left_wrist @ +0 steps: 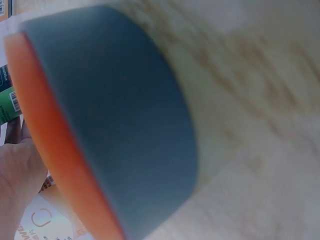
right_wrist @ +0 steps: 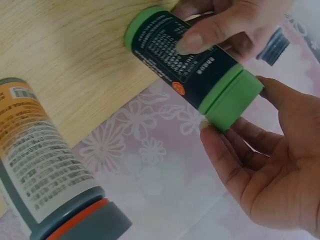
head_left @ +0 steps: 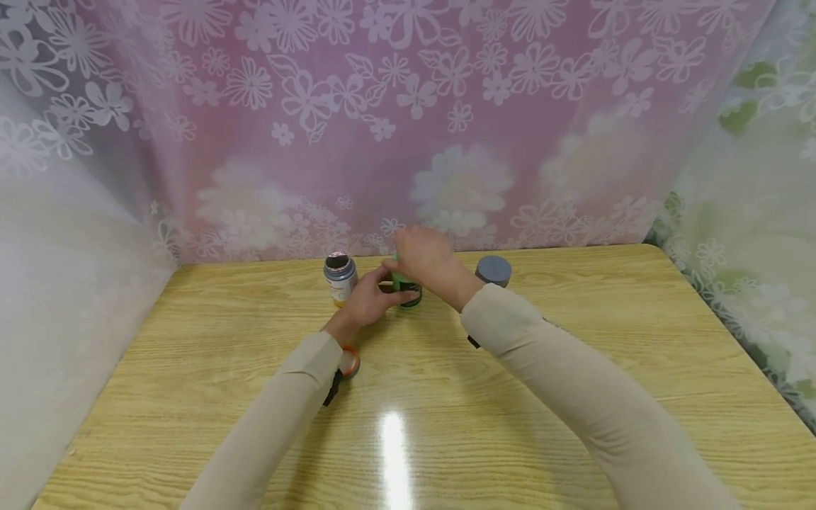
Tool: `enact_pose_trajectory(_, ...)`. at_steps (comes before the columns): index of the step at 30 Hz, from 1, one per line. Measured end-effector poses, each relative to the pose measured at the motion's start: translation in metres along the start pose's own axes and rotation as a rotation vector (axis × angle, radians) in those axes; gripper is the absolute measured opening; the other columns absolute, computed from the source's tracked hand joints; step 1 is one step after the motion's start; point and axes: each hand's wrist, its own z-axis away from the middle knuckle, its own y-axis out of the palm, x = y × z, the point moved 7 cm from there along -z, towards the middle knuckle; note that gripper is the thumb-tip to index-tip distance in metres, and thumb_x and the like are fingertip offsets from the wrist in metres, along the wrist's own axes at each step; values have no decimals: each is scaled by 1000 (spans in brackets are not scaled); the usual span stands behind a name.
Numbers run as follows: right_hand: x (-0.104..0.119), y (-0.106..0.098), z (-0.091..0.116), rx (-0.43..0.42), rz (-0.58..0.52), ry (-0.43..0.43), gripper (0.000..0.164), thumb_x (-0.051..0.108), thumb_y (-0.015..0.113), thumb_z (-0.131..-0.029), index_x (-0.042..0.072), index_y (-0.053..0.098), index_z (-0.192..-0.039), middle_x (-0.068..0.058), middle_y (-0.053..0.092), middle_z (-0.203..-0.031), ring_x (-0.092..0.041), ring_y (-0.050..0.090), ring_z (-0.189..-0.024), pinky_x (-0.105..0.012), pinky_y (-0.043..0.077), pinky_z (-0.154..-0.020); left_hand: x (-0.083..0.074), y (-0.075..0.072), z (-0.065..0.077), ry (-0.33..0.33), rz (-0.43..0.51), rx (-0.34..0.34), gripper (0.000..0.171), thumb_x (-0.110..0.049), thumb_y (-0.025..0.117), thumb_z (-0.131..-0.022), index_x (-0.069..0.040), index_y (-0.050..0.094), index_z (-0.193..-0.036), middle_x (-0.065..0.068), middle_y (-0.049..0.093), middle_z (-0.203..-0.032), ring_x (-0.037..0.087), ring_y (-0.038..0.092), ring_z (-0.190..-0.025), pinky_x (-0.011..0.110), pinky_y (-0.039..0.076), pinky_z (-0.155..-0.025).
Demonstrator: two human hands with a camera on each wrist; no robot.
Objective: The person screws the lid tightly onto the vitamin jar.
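Observation:
A green bottle [right_wrist: 185,65] with a dark label and a green cap [right_wrist: 232,102] stands near the table's far edge, between both hands. My left hand [head_left: 370,299] grips the bottle's body, its thumb lying over the label in the right wrist view. Around the cap are the curled fingers and thumb of my right hand [right_wrist: 280,165], which hides the bottle's top in the head view. At the left edge of the left wrist view, part of the bottle [left_wrist: 9,102] shows beyond the left hand [left_wrist: 20,180].
Left of the bottle stands an uncapped jar [head_left: 341,285] with a white label. A grey screw lid with an orange inner ring [head_left: 348,363] lies by the left wrist. Right of the hands, a grey-lidded jar [head_left: 494,269] is partly behind the right sleeve. A flowered curtain [head_left: 408,177] hangs behind.

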Motion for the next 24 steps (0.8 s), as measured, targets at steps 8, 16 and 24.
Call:
enact_pose_trajectory(8,-6,2,-3,105,-84,-152,59,52,40,-100,13,44,-143,-10,44,-143,-30,44,-127,-47,39,-100,8,1,-6,10,-24,-30,56,-28,72,-88,-15,47,-137,3,51,-130,25,53,-119,36,49,-90)
enact_pose_trajectory(16,6,-9,6,275,-149,-489,39,7,61,-94,9,57,-132,-10,49,-135,-26,47,-121,-39,42,-95,10,1,-5,20,7,-26,54,-29,73,-87,-17,50,-135,1,53,-129,22,56,-116,34,51,-87)
enact_pose_trajectory(24,3,-3,3,268,-112,-421,36,11,62,-94,11,60,-130,-6,55,-127,-21,54,-109,-35,46,-89,11,1,-5,25,15,-26,52,-29,73,-87,-20,51,-134,-3,54,-127,19,57,-114,32,52,-85)
